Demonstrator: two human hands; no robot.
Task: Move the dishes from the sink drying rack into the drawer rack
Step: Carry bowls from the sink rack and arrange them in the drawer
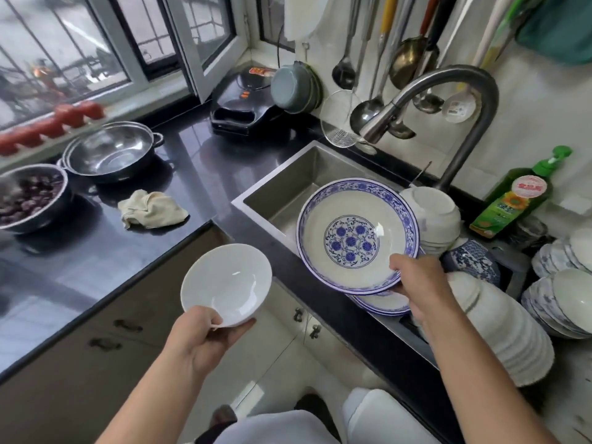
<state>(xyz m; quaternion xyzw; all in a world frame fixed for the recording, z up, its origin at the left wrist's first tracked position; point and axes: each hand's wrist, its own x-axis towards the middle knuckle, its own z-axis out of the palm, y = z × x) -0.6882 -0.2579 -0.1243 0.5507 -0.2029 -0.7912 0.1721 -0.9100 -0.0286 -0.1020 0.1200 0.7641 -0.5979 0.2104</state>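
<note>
My left hand (pixel 205 339) grips the near rim of a plain white bowl (pixel 226 283), held out over the floor in front of the counter. My right hand (pixel 419 286) pinches the lower right rim of a blue-and-white patterned plate (pixel 357 235), tilted up above the sink's front edge. Under it lies another blue-rimmed plate (pixel 382 304) on the sink rack. A row of white bowls (pixel 499 328) stands on edge to the right, with upturned white bowls (pixel 432 213) and a blue patterned bowl (pixel 471 257) behind. No drawer rack is in view.
The steel sink (pixel 288 190) with its curved faucet (pixel 448 97) lies ahead. Stacked small dishes (pixel 560 302) and a green soap bottle (pixel 515 200) sit at the right. On the black counter (pixel 198 174) lie a cloth (pixel 150 209), steel pots (pixel 112 153) and a black appliance (pixel 243 104).
</note>
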